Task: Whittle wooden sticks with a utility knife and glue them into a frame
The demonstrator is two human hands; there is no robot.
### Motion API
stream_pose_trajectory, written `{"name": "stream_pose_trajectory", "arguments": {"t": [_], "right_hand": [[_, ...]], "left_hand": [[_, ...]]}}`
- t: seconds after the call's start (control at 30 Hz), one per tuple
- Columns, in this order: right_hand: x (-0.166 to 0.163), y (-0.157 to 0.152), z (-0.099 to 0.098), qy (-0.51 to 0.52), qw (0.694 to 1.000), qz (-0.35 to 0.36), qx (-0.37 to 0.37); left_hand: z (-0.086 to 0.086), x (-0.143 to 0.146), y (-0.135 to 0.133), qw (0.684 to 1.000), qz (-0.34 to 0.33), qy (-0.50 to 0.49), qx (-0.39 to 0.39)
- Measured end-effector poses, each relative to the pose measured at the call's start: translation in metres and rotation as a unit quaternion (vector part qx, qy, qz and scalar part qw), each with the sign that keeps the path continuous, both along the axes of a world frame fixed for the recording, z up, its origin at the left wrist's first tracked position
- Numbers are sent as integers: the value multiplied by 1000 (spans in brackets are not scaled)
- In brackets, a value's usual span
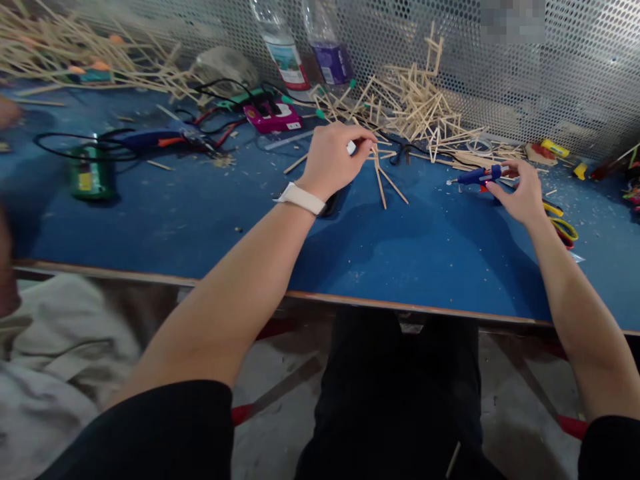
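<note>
My left hand [337, 160], a pale band round its wrist, is closed in a pinch at the top of a small frame of thin wooden sticks [380, 175]. Two of its legs splay toward me above the blue tabletop. Farther right, my right hand [523, 193] has thumb and fingers closed on the rear of a blue hot glue gun [475, 176]. The gun's nozzle points left, and a small red light shows near my thumb. Part of a dark flat object [330, 204] shows beneath my left wrist.
A heap of stick frames [415, 107] leans by the perforated metal screen. Behind my left hand stand two plastic bottles [287, 60]. Cables run to a pink power strip [274, 117]. Scissors [564, 230] lie beside my right wrist. Another person's arm [6, 267] enters at left.
</note>
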State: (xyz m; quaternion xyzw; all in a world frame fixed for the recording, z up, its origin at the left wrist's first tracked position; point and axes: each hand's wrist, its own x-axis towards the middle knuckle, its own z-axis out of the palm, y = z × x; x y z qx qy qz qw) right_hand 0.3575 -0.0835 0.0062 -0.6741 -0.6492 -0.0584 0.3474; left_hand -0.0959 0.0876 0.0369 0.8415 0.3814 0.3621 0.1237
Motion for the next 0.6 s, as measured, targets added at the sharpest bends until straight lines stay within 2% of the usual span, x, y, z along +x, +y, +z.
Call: {"name": "stream_pose_trajectory", "arguments": {"t": [0.23, 0.6], "right_hand": [[0, 2, -6, -13, 1000, 4, 7], [2, 7, -9, -13, 1000, -4, 2]], "left_hand": [[-8, -3, 9, 999, -30, 31, 15], [-19, 2, 20, 997, -21, 80, 9]]}}
